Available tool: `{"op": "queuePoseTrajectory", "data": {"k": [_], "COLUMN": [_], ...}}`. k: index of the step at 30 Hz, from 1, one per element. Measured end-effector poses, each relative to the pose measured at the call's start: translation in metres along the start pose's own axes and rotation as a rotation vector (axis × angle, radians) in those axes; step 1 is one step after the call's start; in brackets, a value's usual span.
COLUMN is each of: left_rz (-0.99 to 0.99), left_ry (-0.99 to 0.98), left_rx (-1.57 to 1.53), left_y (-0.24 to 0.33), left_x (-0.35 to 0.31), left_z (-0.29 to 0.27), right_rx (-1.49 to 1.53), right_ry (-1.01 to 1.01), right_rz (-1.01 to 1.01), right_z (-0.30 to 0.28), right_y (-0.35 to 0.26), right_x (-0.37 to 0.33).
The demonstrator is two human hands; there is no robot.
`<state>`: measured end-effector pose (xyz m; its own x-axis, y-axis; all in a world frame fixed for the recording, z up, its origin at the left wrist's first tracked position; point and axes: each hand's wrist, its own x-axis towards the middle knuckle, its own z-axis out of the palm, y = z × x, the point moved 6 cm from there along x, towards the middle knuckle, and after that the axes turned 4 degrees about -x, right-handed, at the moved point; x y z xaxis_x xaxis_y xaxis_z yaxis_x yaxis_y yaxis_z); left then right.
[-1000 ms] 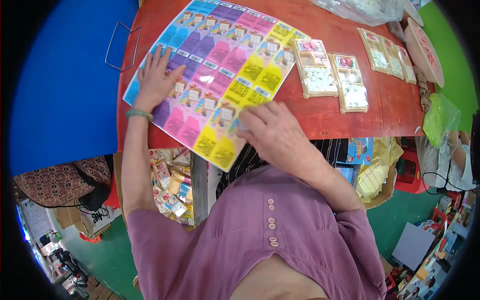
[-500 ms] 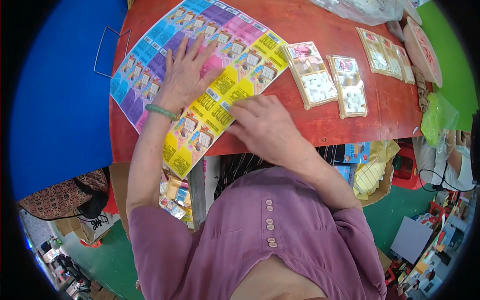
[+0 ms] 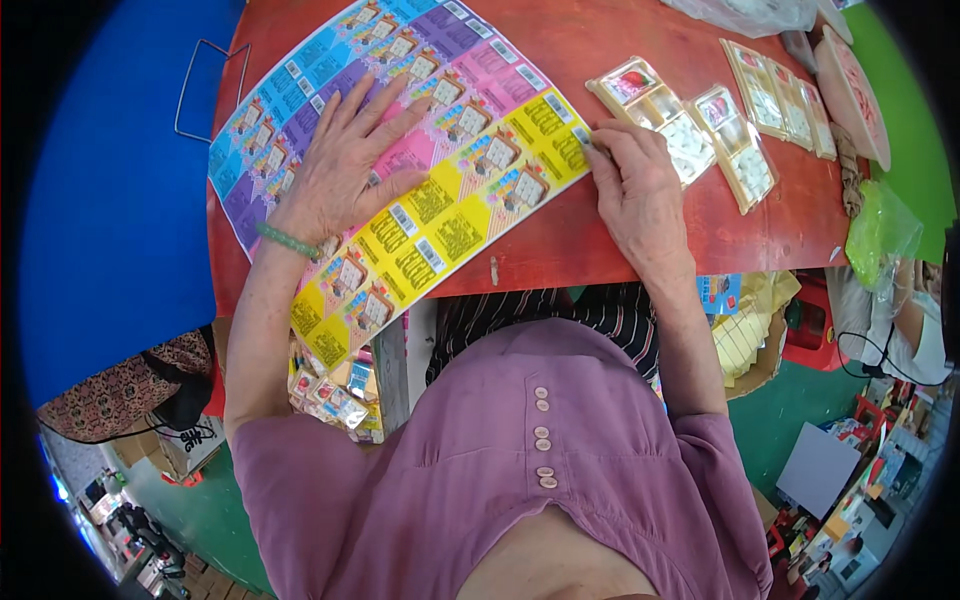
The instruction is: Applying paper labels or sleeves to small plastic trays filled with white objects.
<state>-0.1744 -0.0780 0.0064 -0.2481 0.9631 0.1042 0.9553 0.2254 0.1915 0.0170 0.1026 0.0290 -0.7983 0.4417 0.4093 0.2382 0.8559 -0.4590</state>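
A large printed label sheet [image 3: 405,255], with bands of blue, purple, pink and yellow, lies slantwise on the red tabletop. Its lower corner hangs past the near edge. My left hand [image 3: 345,165] rests flat on it, fingers spread, a green bangle at the wrist. At the sheet's right corner, my right hand [image 3: 640,195] has its fingers curled and pinched on the edge. Just beyond that hand are two small clear-lidded cases, a left case [image 3: 685,145] and a right case [image 3: 748,172], both holding white pieces. The right hand partly covers the left case.
More small cases [image 3: 765,100] stand in a row farther right, near a pink bowl [image 3: 850,95] and a clear plastic bag [image 3: 745,15]. A blue surface [image 3: 110,200] adjoins the table on the left. Below the near edge, an open box [image 3: 335,400] contains packaged items.
My right hand has moved right along the sheet to its corner. The two nearest cases have shifted right and turned. The sheet has slid slightly left, my left hand with it.
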Motion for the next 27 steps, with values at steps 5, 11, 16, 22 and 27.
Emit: {"op": "queuePoseTrajectory", "data": {"k": [5, 11, 16, 22, 27], "left_rz": [0.041, 0.270, 0.416, 0.445, 0.448], "left_ry": [0.012, 0.145, 0.127, 0.121, 0.078], "left_rx": [-0.095, -0.270, -0.327, -0.392, -0.427], "left_y": [0.015, 0.068, 0.098, 0.100, 0.102], "left_x": [0.004, 0.061, 0.102, 0.108, 0.113], "left_z": [-0.011, -0.013, 0.016, 0.021, 0.019], "right_rx": [-0.072, -0.186, -0.211, -0.225, -0.227], "right_ry": [-0.008, 0.003, 0.002, -0.004, 0.004], "right_rz": [0.035, 0.097, 0.127, 0.192, 0.193], "right_z": [-0.004, -0.007, -0.008, -0.014, -0.013], "right_y": [0.006, -0.004, -0.001, 0.001, 0.002], "right_x": [-0.003, -0.014, -0.020, -0.026, -0.029]}}
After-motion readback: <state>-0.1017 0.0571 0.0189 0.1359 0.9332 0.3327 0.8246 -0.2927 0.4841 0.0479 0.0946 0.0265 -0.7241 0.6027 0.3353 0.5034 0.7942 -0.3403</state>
